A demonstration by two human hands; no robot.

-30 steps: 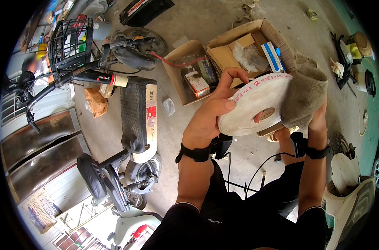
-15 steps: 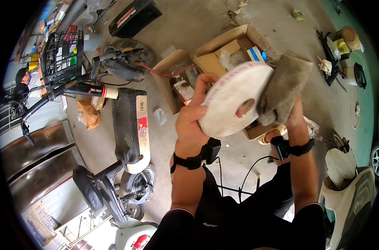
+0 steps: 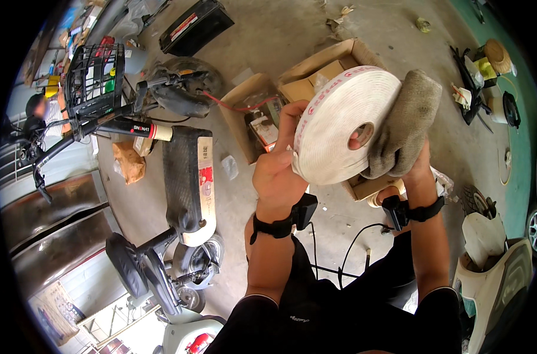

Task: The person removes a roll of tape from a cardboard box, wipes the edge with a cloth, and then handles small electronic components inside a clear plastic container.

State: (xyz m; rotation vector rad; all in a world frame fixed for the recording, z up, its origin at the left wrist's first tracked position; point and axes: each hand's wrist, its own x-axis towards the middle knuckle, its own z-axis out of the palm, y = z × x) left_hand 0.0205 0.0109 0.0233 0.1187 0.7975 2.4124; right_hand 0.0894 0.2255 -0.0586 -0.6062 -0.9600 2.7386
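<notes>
My left hand [image 3: 274, 174] is closed on the left side of a wide white roll of tape [image 3: 327, 138], with red markings along its edge and a hole in the middle. A grey-brown cloth [image 3: 407, 121] lies against the roll's right side, gripped by my right hand [image 3: 419, 162]; that hand's fingers are largely hidden behind it. Below and behind both, two open cardboard boxes [image 3: 242, 124] hold smaller boxes and plastic bags.
A black scooter [image 3: 183, 171] with a wire basket [image 3: 94, 76] stands at the left, near a dark seat [image 3: 124, 262]. A black battery [image 3: 194, 26] lies at the top, a paper bag [image 3: 130, 159] left. White vehicle panels [image 3: 489, 295] are at lower right.
Over the last second my hands have shifted a little left with the roll and cloth. The roll is tilted more upright and has risen slightly since half a second ago.
</notes>
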